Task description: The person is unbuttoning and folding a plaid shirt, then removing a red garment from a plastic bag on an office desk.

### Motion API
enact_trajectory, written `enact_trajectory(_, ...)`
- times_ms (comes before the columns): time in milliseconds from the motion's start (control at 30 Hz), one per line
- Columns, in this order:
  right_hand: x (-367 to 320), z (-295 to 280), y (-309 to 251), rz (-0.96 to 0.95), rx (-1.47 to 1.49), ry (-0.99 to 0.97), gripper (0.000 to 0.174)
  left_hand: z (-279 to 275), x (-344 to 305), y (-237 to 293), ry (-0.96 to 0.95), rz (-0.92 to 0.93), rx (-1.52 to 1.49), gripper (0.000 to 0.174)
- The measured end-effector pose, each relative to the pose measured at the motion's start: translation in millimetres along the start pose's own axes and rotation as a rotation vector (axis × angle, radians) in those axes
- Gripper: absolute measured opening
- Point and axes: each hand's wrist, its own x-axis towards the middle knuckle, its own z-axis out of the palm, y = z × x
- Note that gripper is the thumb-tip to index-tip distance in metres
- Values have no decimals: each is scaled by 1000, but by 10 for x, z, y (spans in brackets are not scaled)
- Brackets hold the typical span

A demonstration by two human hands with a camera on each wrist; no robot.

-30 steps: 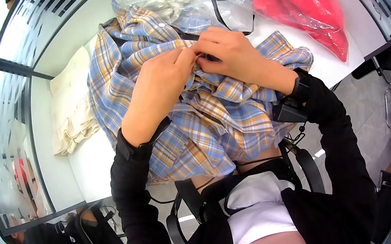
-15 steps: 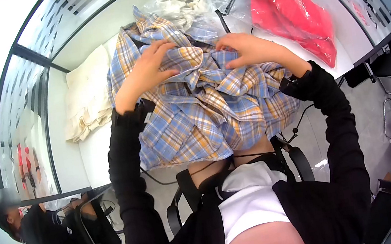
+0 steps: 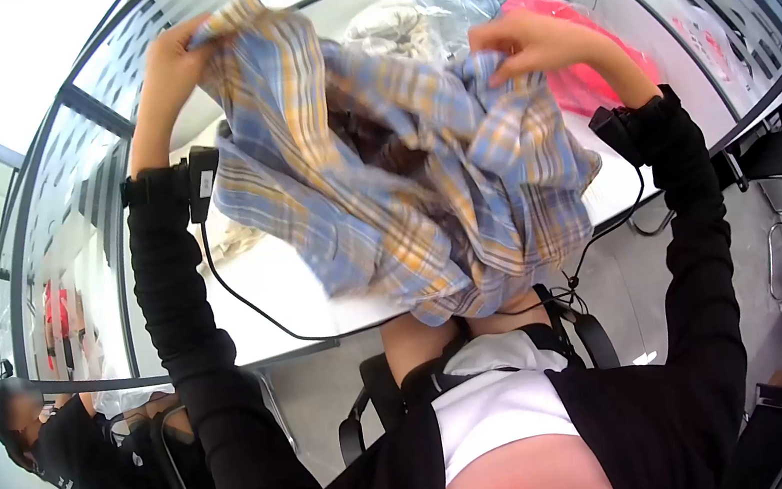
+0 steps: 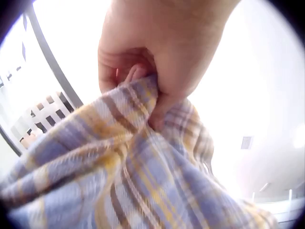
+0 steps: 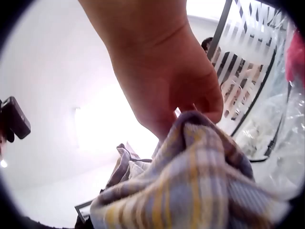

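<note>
The shirt (image 3: 403, 192) hangs limp between chest and table (image 3: 258, 300); it looks light, soft and prone to bunching, so it is best taken by its edges. The left hand (image 3: 171, 60) and right hand (image 3: 533, 41) each pinch a fold tight, raised high and wide apart. 0.5 s ago it lay heaped on the table under both hands.

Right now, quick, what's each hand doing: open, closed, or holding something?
Left hand: closed, gripping an edge of the plaid shirt, raised high.
Right hand: closed, gripping another bunched part of the same shirt.
</note>
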Motion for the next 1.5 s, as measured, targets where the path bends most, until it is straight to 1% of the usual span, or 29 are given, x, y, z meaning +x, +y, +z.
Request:
enact_trajectory(33, 1, -63, 43, 49, 32, 162, 24, -56, 92, 8, 124, 43, 37, 17)
enact_trajectory(67, 15, -95, 99, 97, 66, 324, 24, -67, 175, 29, 184, 60, 173, 20)
enact_trajectory(100, 40, -116, 136, 145, 103, 485, 23, -14, 215, 120, 224, -67, 292, 23)
enact_trajectory(133, 62, -120, 154, 212, -140, 572, 21, 61, 267, 37, 223, -29, 305, 23)
enact_trajectory(167, 65, -41, 217, 196, -249, 566, 21, 180, 298, -86, 217, 7, 315, 24)
enact_trajectory(200, 64, 80, 320, 180, -358, 559, 21, 279, 281, -101, 144, -49, 264, 23)
enact_trajectory(233, 70, 159, 361, 164, -470, 551, 21, 394, 254, -148, 107, -70, 315, 23)
enact_trajectory(300, -31, 336, 345, 194, -462, 504, 22, 566, 148, -206, 8, 12, 276, 23)
enact_trajectory(400, -173, 514, 300, 245, -410, 459, 23, 743, -118, -131, -68, -175, 195, 29)
enact_trajectory(500, -265, 560, -10, 8, -457, 578, 27, 891, -452, -34, 258, 57, 223, 35)
enact_trajectory(533, -335, 592, -76, 79, -438, 554, 34, 872, -554, 130, 299, 63, 228, 39)
enact_trajectory(600, -421, 610, -209, -40, -437, 482, 36, 867, -804, 407, 257, 18, 169, 42)
enact_trajectory(667, -445, 671, -290, -138, -490, 400, 39, 968, -1033, 480, 23, 180, 189, 43)
enact_trajectory(767, -424, 795, -306, -172, -520, 158, 39, 1204, -1217, 748, -270, 351, 318, 46)
enact_trajectory(800, -429, 861, -255, -130, -565, 90, 38, 1289, -1251, 723, -262, 358, 394, 47)
enact_trajectory(867, -434, 837, -202, -169, -548, 59, 35, 1502, -1328, 564, -242, 368, 548, 50)
enact_trajectory(900, -452, 834, -185, -188, -535, 43, 33, 1520, -1315, 486, -312, 344, 544, 49)
enact_trajectory(933, -494, 777, -204, -198, -439, 78, 28, 1508, -1267, 368, -381, 322, 539, 48)
enact_trajectory(967, -553, 715, -209, -176, -438, 74, 25, 1485, -1241, 279, -452, 302, 534, 47)
enact_trajectory(1000, -613, 640, -208, -156, -439, 72, 22, 1420, -1221, 264, -476, 295, 466, 38)
enact_trajectory(1100, -819, 380, -256, -88, -462, 127, 21, 1150, -1146, 206, -472, 172, 206, 32)
enact_trajectory(1133, -877, 279, -295, -60, -422, 162, 20, 1029, -1130, 202, -381, 224, 185, 32)
enact_trajectory(1167, -962, 172, -316, 11, -476, 145, 21, 896, -1122, 193, -363, 161, 129, 33)
enact_trajectory(1233, -1102, -4, -249, 19, -585, 235, 20, 604, -1135, 168, -323, 32, 19, 36)
enact_trajectory(1300, -1262, -211, -4, 45, -844, 262, 18, 297, -1190, 136, -225, 90, 45, 35)
enact_trajectory(1367, -1432, -241, 78, 233, -947, 263, 23, 44, -1263, 287, -206, 132, -95, 33)
enact_trajectory(1433, -1569, -194, 193, 419, -987, 245, 24, -137, -1399, 413, -312, 126, -248, 30)
enact_trajectory(1467, -1569, -161, 243, 316, -1030, 282, 25, -194, -1472, 490, -474, 38, -275, 29)
enact_trajectory(1500, -1475, -143, 176, 285, -903, 299, 24, -237, -1520, 533, -631, -53, -305, 28)
